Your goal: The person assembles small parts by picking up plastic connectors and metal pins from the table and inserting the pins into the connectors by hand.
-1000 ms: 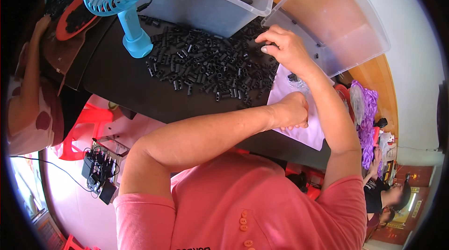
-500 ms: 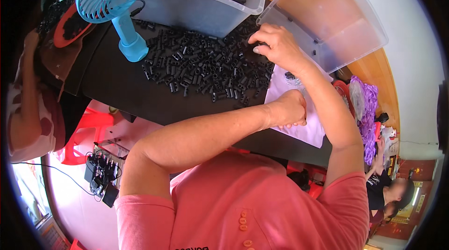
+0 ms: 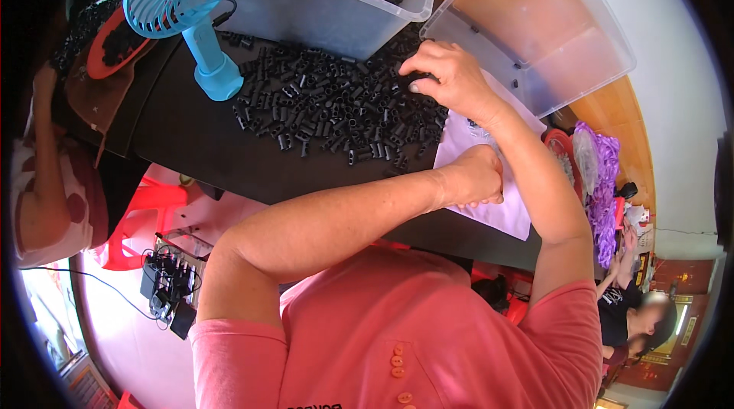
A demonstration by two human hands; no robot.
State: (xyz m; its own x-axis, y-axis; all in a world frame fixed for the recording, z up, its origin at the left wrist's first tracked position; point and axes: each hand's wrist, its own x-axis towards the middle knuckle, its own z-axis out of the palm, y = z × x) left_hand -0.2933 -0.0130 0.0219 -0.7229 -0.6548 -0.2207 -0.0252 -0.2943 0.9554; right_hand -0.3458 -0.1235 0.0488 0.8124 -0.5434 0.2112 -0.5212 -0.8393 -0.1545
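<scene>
A loose heap of small black tubular parts (image 3: 329,107) covers the dark tabletop. At its right edge my right hand (image 3: 451,82) hovers palm down, with thumb and forefinger apart over the parts; nothing shows between them. My left hand (image 3: 475,177) is closed like a fist above a pale lilac sheet (image 3: 508,218), its forearm crossing in front of me. What its curled fingers hold is hidden. A bit of clear plastic (image 3: 479,134), perhaps a bag, shows just beyond the left hand, partly covered by the right wrist.
A translucent bin (image 3: 321,11) of black parts stands behind the heap, with another translucent bin (image 3: 535,34) tipped at the right. A blue fan (image 3: 218,76) stands at the left. Purple strips (image 3: 604,172) hang far right. Other people sit at the left and far right.
My right hand has shifted slightly left over the heap, its thumb and forefinger still apart. The left hand has barely moved.
</scene>
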